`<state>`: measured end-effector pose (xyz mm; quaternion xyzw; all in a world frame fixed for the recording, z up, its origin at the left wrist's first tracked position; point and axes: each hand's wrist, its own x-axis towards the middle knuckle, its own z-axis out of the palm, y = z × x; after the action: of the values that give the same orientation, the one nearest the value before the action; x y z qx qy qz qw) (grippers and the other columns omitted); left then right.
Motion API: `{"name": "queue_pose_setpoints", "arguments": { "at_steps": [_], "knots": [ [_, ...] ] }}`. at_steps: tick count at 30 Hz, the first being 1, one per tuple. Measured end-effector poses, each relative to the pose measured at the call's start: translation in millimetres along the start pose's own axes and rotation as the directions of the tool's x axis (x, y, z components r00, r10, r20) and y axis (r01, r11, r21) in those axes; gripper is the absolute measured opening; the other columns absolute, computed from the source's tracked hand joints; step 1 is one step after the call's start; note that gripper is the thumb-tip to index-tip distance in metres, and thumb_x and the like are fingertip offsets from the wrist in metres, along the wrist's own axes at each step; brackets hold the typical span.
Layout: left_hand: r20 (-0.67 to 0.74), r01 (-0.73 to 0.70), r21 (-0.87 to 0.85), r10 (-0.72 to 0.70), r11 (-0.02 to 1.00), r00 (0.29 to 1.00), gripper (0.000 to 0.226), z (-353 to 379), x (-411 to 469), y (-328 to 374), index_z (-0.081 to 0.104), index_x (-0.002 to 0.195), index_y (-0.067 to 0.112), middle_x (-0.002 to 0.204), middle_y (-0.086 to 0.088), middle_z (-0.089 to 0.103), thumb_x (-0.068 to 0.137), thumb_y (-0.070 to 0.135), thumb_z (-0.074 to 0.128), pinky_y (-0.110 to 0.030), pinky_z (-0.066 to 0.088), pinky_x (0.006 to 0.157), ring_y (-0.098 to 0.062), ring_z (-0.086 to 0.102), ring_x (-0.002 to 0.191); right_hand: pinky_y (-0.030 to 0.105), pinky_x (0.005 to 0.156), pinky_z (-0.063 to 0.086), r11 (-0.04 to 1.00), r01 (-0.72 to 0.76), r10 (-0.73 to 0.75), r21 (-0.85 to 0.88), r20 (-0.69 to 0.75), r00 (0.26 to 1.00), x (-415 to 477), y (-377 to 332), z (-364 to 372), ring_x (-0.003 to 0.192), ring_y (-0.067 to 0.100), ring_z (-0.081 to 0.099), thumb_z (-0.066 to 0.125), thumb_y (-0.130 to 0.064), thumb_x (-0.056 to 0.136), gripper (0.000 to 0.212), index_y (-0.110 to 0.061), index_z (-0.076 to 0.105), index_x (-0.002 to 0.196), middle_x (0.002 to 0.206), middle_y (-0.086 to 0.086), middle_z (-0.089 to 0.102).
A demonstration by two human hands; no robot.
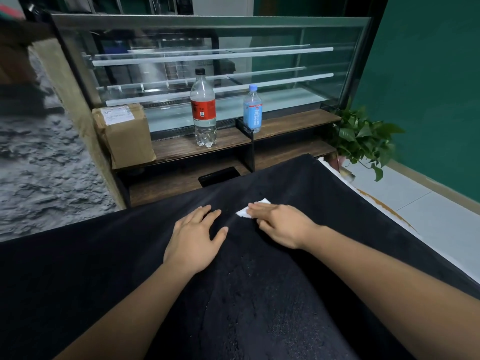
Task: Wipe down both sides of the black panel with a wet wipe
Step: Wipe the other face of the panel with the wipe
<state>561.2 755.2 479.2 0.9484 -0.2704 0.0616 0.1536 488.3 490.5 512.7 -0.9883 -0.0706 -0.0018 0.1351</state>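
Note:
A large black panel (298,183) fills the lower part of the head view, lying flat in front of me with a damp speckled patch near its middle. My right hand (281,223) presses a small white wet wipe (249,210) flat against the panel, fingers straight and pointing left; only the wipe's far edge shows past the fingertips. My left hand (196,236) rests palm-down on the panel just left of the wipe, fingers spread.
Behind the panel stands a wooden shelf unit (293,123) with a cardboard box (124,133), a red-labelled bottle (203,107) and a blue-labelled bottle (252,110), backed by a glass display case (207,55). A potted plant (363,139) sits at the right on white floor tiles.

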Motion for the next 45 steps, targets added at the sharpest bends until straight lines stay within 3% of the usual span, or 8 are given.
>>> {"name": "queue_pose_setpoints", "arguments": {
  "at_steps": [10,17,26,36,45],
  "knots": [
    [-0.032,0.013,-0.003,-0.013,1.0,0.999,0.068,2,-2,1,0.037,0.158,0.045,0.168,0.018,0.029,0.099,0.076,0.023,-0.034,0.013,0.127,-0.004,0.017,0.157,0.041,0.124,0.031,0.962,-0.273,0.271,-0.016,-0.071,0.96,29,56,-15,0.154,0.014,0.033,0.038,-0.033,0.108,0.05,-0.034,0.045,0.157,0.168,-0.012,0.033],
    [-0.032,0.02,-0.007,-0.02,1.0,0.999,0.068,2,-2,2,0.036,0.158,0.044,0.168,0.018,0.028,0.099,0.075,0.024,-0.033,0.012,0.126,-0.005,0.016,0.156,0.043,0.123,0.028,0.905,-0.425,0.421,-0.017,-0.116,0.9,52,28,0,0.159,0.014,0.021,0.033,-0.029,0.107,0.049,-0.02,0.047,0.152,0.171,-0.001,0.029],
    [-0.041,0.029,-0.009,-0.03,1.0,0.999,0.067,4,-1,2,0.039,0.157,0.044,0.167,0.018,0.031,0.098,0.074,0.027,-0.035,0.017,0.127,-0.005,0.02,0.156,0.038,0.118,0.034,0.976,-0.215,0.211,-0.028,-0.115,0.971,59,-24,21,0.157,0.01,0.024,0.036,-0.029,0.106,0.041,-0.019,0.051,0.144,0.169,-0.001,0.033],
    [-0.054,0.028,0.003,-0.028,1.0,0.998,0.067,7,1,-1,0.039,0.156,0.045,0.166,0.018,0.033,0.097,0.075,0.028,-0.032,0.017,0.124,-0.005,0.025,0.153,0.036,0.122,0.028,1.0,0.012,-0.011,0.024,-0.041,0.999,61,-37,20,0.157,0.004,0.021,0.038,-0.027,0.108,0.051,-0.029,0.043,0.158,0.17,-0.01,0.03],
    [-0.056,0.03,-0.023,-0.031,0.999,0.998,0.067,4,0,0,0.038,0.156,0.045,0.166,0.02,0.031,0.098,0.076,0.027,-0.034,0.018,0.126,-0.005,0.025,0.154,0.034,0.128,0.024,0.997,-0.045,0.047,0.065,-0.026,0.999,71,14,-1,0.154,0.002,0.027,0.041,-0.024,0.105,0.052,-0.034,0.051,0.154,0.165,-0.015,0.037]
  ]
}}
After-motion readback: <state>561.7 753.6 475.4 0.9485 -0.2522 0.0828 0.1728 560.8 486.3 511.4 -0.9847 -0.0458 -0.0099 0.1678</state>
